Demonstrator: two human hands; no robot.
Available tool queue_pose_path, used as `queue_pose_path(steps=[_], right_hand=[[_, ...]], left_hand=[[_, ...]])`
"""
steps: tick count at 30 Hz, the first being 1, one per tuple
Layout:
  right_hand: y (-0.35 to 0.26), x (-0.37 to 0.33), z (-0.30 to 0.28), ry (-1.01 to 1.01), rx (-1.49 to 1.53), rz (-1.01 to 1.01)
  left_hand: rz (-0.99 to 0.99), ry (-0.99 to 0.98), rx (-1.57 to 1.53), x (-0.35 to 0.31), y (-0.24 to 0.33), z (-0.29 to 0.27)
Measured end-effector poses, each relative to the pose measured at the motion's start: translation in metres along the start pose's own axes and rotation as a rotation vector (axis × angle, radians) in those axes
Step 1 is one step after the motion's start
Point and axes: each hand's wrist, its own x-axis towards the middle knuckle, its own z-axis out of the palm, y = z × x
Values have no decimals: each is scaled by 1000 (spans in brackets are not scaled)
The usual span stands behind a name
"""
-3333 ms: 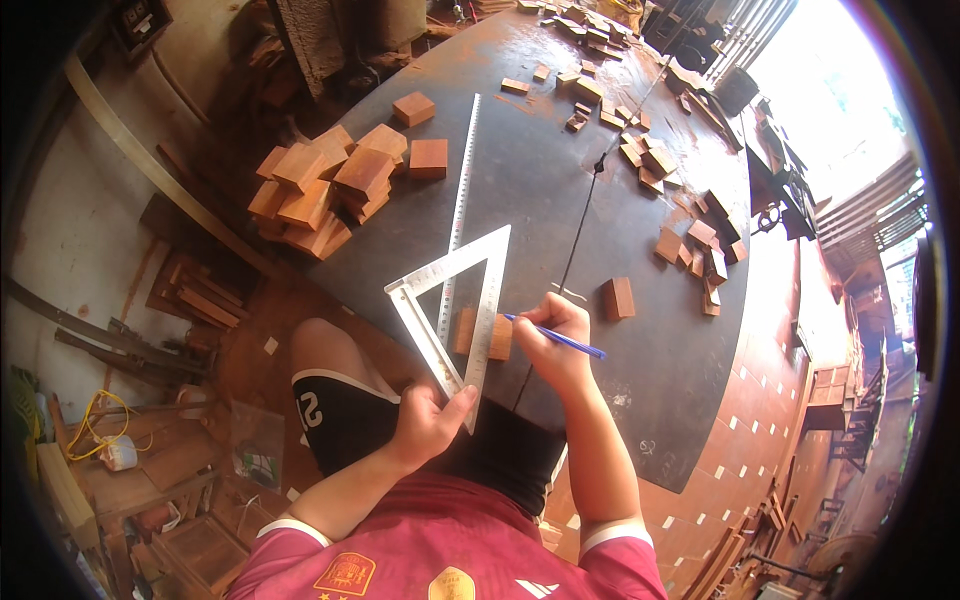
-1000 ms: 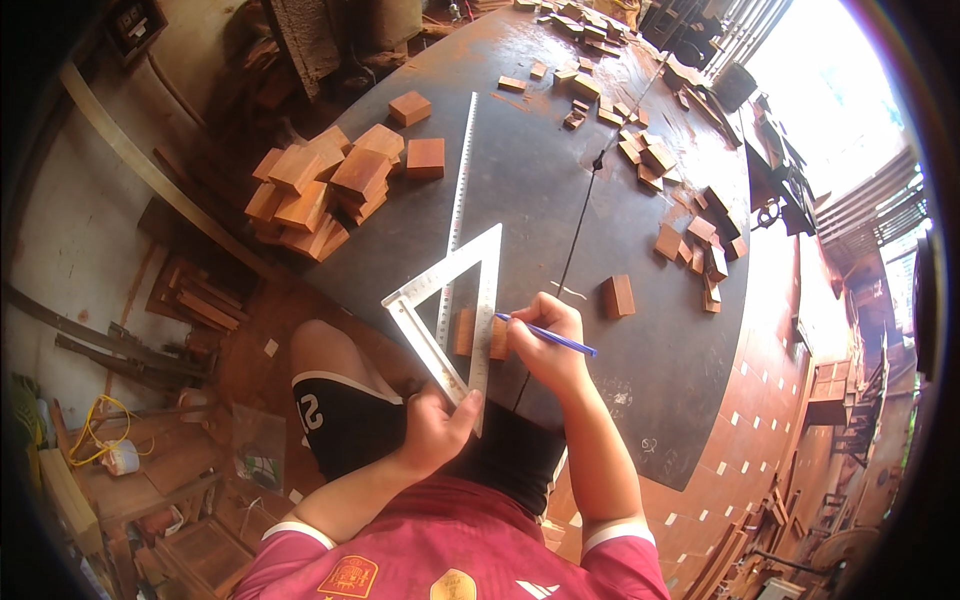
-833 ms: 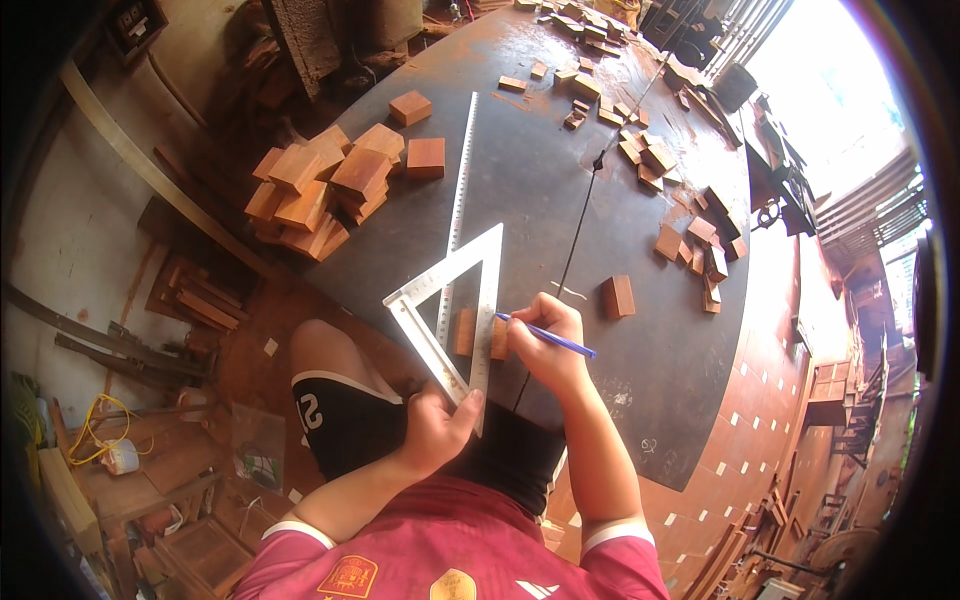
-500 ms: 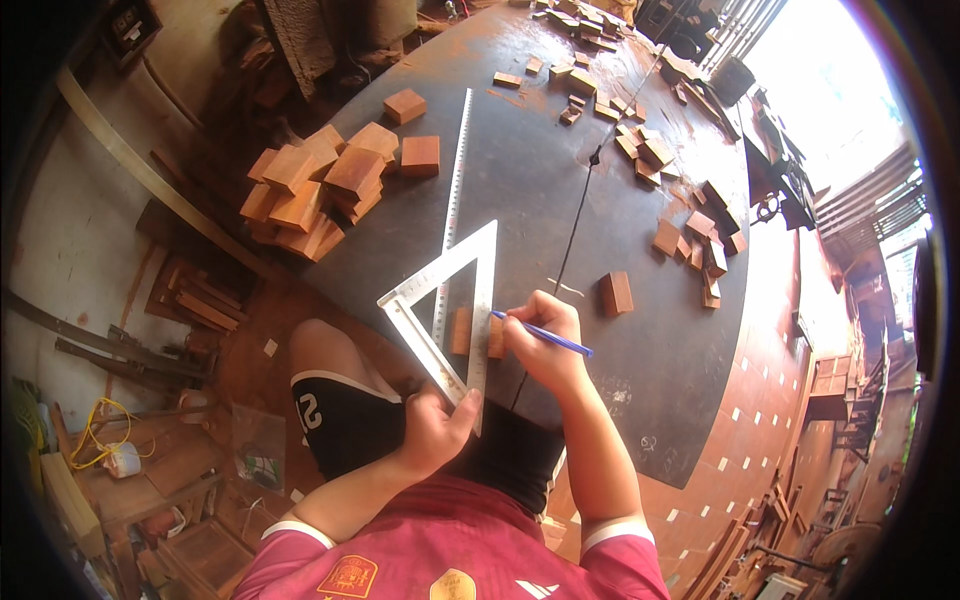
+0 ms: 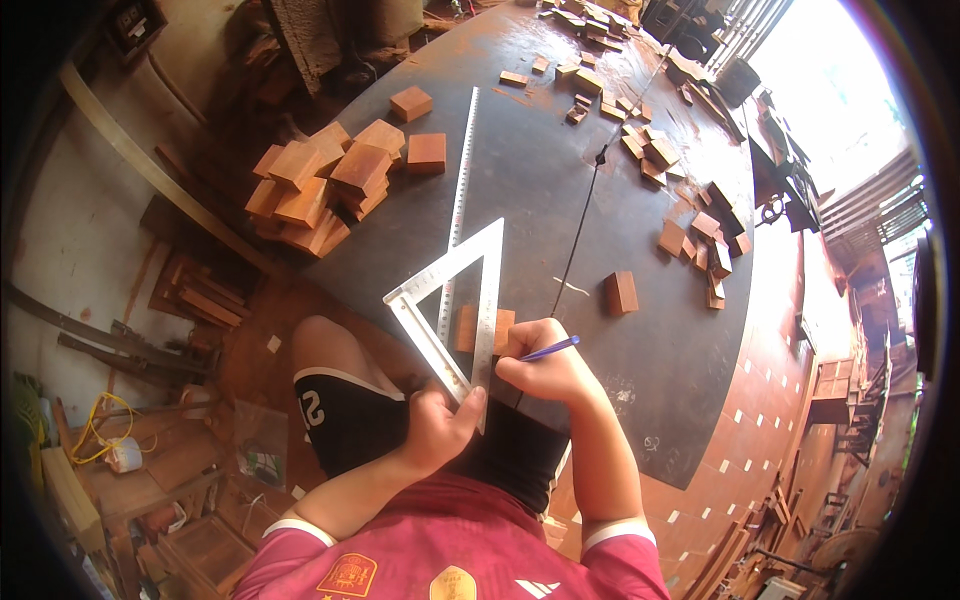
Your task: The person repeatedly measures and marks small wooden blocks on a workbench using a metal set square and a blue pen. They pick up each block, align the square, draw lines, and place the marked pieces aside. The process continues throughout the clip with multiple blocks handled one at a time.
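My left hand (image 5: 441, 425) grips the lower corner of a silver triangular set square (image 5: 491, 285), thumb on top. The square lies across a small reddish wood block (image 5: 504, 325), whose middle it hides. A blue pen (image 5: 552, 348) is held in my right hand (image 5: 553, 370), close to the block's right side; the pen's tip is hidden by my fingers. Under the square runs a long steel ruler (image 5: 463, 185), lying lengthwise on the dark table (image 5: 540, 200). Another wood block (image 5: 620, 293) sits alone to the right of my right hand.
A stack of wood blocks (image 5: 303, 200) stands at the table's left edge, with two single blocks beside it. Several smaller offcuts (image 5: 700, 240) are scattered along the right and far side. A dark cord (image 5: 581, 225) runs along the tabletop. Yellow cable (image 5: 97, 425) lies at lower left.
My right hand with the pen has moved down along the set square's edge toward me, and the pen has turned. The left hand and the square hold their place on the block.
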Motion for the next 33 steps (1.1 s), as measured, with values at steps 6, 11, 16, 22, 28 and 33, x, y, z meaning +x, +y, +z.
queue_pose_path(steps=[6, 11, 16, 22, 28, 33], right_hand=[[20, 5, -6, 227, 216, -87], [25, 10, 2, 424, 234, -191], [31, 14, 4, 539, 336, -248], [23, 13, -1, 719, 279, -277], [4, -25, 13, 778, 19, -500], [50, -77, 85, 568, 35, -915]], left_hand=[[-76, -25, -130, -3, -8, -7], [-42, 63, -122, 0, -3, -24], [-72, 111, -128, 5, -15, -59], [-106, 56, 46, 25, -33, -106], [-399, -194, -38, 50, -33, -124], [-414, -160, -220, 49, -54, -119]])
